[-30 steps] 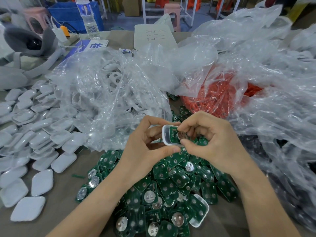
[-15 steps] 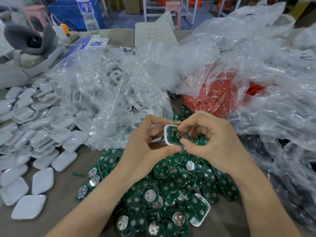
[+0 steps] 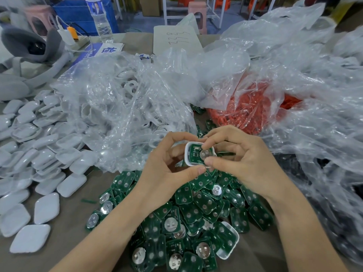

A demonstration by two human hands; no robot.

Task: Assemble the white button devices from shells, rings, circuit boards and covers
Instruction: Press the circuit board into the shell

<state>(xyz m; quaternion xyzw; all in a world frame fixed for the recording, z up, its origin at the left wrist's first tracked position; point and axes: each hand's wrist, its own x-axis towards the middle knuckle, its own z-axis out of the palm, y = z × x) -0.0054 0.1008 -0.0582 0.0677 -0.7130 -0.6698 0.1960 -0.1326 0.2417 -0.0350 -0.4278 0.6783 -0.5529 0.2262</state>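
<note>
Shell: white shell (image 3: 187, 157), frame centre, open face toward the camera, held above the loose circuit boards (image 3: 196, 205) on the desk (image 3: 78, 222).
Board: green circuit board (image 3: 195, 154) sits inside the shell, with its metal disc at the right end.
Left hand (image 3: 167, 171): thumb and forefinger are clamped on the shell's left rim.
Right hand (image 3: 249, 163): nearer the board, its fingertips (image 3: 206, 148) pinch that right end.
Next: probably pressing the board flat.

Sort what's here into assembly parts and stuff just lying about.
Job: white shell in left hand and right hand; fitted board; circuit board pile; white covers; bagged white parts; bagged orange parts.
Lying about: water bottle; grey headset; scribbled sheet.
</note>
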